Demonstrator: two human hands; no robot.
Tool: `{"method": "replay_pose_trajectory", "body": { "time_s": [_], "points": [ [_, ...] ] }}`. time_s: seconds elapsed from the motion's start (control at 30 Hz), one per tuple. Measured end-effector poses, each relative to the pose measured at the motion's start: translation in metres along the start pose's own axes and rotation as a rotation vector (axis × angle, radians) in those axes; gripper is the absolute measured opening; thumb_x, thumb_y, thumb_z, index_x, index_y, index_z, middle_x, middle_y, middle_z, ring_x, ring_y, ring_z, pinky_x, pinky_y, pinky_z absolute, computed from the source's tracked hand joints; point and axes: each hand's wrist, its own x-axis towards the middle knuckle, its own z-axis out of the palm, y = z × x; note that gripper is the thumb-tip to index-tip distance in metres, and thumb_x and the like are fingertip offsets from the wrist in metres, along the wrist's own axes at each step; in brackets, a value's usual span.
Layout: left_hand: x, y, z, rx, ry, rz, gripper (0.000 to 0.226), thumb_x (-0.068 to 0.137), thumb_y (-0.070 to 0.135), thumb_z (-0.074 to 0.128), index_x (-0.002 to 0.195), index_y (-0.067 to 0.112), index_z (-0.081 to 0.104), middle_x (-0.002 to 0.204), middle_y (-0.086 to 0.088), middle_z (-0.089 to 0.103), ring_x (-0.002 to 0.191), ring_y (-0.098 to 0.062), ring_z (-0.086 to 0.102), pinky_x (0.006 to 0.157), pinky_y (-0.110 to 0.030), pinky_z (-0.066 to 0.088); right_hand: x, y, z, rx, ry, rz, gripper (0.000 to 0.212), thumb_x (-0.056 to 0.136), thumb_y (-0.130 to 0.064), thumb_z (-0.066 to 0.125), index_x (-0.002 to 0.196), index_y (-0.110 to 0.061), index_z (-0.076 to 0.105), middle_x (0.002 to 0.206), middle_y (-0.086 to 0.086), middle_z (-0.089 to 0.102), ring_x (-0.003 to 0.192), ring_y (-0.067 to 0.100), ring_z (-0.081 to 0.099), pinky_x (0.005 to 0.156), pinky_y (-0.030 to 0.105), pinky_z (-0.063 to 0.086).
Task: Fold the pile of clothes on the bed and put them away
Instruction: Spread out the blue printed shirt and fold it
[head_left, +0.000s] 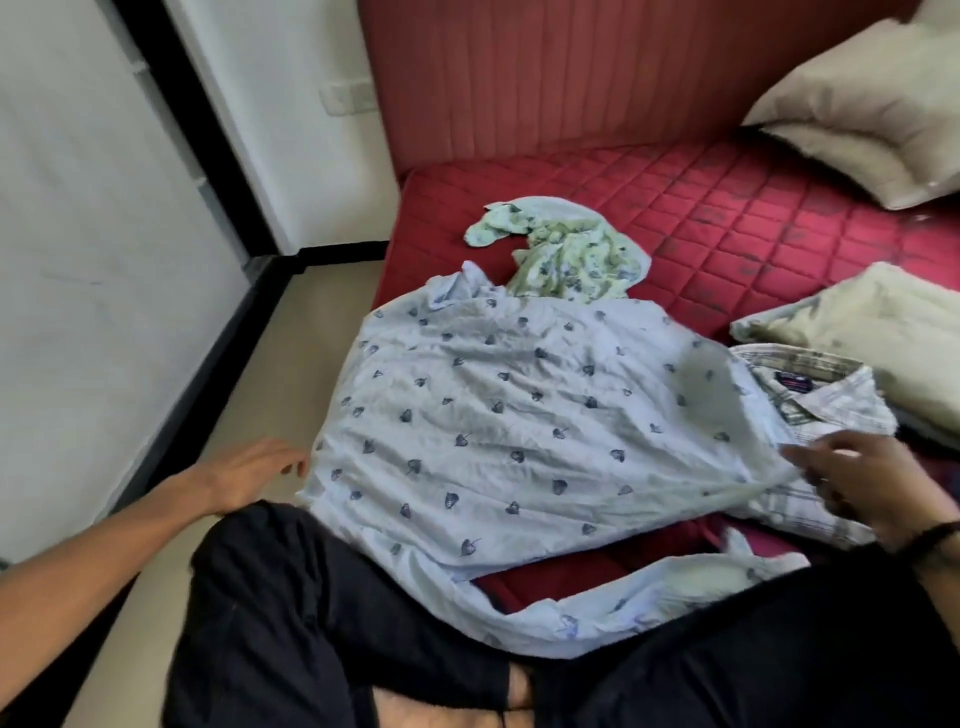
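Observation:
A pale blue shirt with dark leaf prints (498, 415) lies spread over the near corner of the red quilted mattress (727, 218), draping over my knee. My left hand (254, 467) pinches its left edge just past the bed's side. My right hand (878, 483) grips the shirt's right edge, above a folded plaid shirt (821, 400). A crumpled green floral garment (566, 249) lies behind the blue shirt.
Two cream pillows lie on the right, one (872, 104) against the red padded headboard, one (883, 332) beside the plaid shirt. My legs in black trousers (311, 597) fill the foreground. Beige floor (291, 332) and a white wall lie to the left.

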Motion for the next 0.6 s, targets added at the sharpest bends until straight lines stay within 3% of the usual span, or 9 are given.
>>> {"method": "replay_pose_trajectory", "body": {
  "time_s": [0.1, 0.17, 0.3, 0.37, 0.43, 0.53, 0.6],
  "points": [
    [0.019, -0.014, 0.013, -0.013, -0.035, 0.041, 0.027, 0.090, 0.046, 0.072, 0.110, 0.062, 0.066, 0.114, 0.030, 0.067, 0.107, 0.000, 0.065, 0.092, -0.027, 0.052, 0.011, -0.004, 0.006, 0.269, -0.006, 0.083, 0.026, 0.093, -0.004, 0.073, 0.078, -0.013, 0.053, 0.060, 0.007, 0.049, 0.033, 0.005, 0.042, 0.031, 0.017, 0.035],
    [0.016, 0.005, 0.001, -0.165, 0.015, 0.015, 0.017, 0.082, 0.054, 0.070, 0.099, 0.054, 0.075, 0.104, 0.029, 0.073, 0.099, 0.002, 0.068, 0.089, -0.029, 0.054, 0.019, -0.011, 0.012, 0.449, 0.002, 0.149, 0.026, 0.094, -0.004, 0.071, 0.078, -0.014, 0.054, 0.063, 0.007, 0.049, 0.034, 0.004, 0.043, 0.033, 0.015, 0.037],
    [0.024, -0.001, 0.000, -0.632, 0.159, -0.112, 0.008, 0.091, 0.023, 0.079, 0.098, 0.025, 0.083, 0.101, 0.005, 0.080, 0.100, -0.020, 0.074, 0.097, -0.042, 0.052, 0.047, -0.026, 0.024, 0.654, -0.009, 0.256, 0.019, 0.097, -0.016, 0.071, 0.083, -0.011, 0.060, 0.059, 0.002, 0.054, 0.038, 0.004, 0.048, 0.038, 0.014, 0.045],
    [0.030, -0.008, 0.000, -0.771, 0.240, -0.182, 0.015, 0.098, 0.006, 0.066, 0.103, 0.012, 0.079, 0.100, -0.004, 0.079, 0.097, -0.023, 0.073, 0.094, -0.033, 0.054, 0.062, -0.035, 0.034, 0.704, 0.005, 0.256, 0.019, 0.100, -0.019, 0.067, 0.084, -0.013, 0.059, 0.050, -0.002, 0.057, 0.039, 0.003, 0.054, 0.041, 0.013, 0.049],
    [0.041, -0.008, 0.002, -0.900, 0.349, -0.269, 0.020, 0.104, 0.003, 0.054, 0.106, 0.011, 0.072, 0.100, -0.010, 0.075, 0.092, -0.023, 0.069, 0.086, -0.028, 0.053, 0.082, -0.045, 0.045, 0.740, 0.035, 0.262, 0.020, 0.103, -0.021, 0.063, 0.085, -0.014, 0.058, 0.045, -0.003, 0.058, 0.038, 0.002, 0.057, 0.043, 0.013, 0.051],
    [0.061, -0.003, 0.004, -0.908, 0.453, -0.354, 0.023, 0.110, 0.009, 0.045, 0.102, 0.015, 0.066, 0.087, -0.009, 0.065, 0.079, -0.021, 0.058, 0.073, -0.034, 0.046, 0.116, -0.053, 0.068, 0.732, 0.074, 0.242, 0.021, 0.106, -0.021, 0.056, 0.086, -0.014, 0.055, 0.043, -0.004, 0.060, 0.039, 0.001, 0.061, 0.044, 0.016, 0.053],
    [0.080, -0.001, 0.013, -0.819, 0.489, -0.392, 0.021, 0.110, 0.011, 0.043, 0.104, 0.013, 0.064, 0.092, -0.011, 0.063, 0.083, -0.025, 0.056, 0.072, -0.032, 0.044, 0.138, -0.057, 0.085, 0.702, 0.081, 0.216, 0.020, 0.108, -0.022, 0.053, 0.089, -0.014, 0.054, 0.045, -0.006, 0.062, 0.041, 0.000, 0.062, 0.044, 0.016, 0.053]
  ]
}}
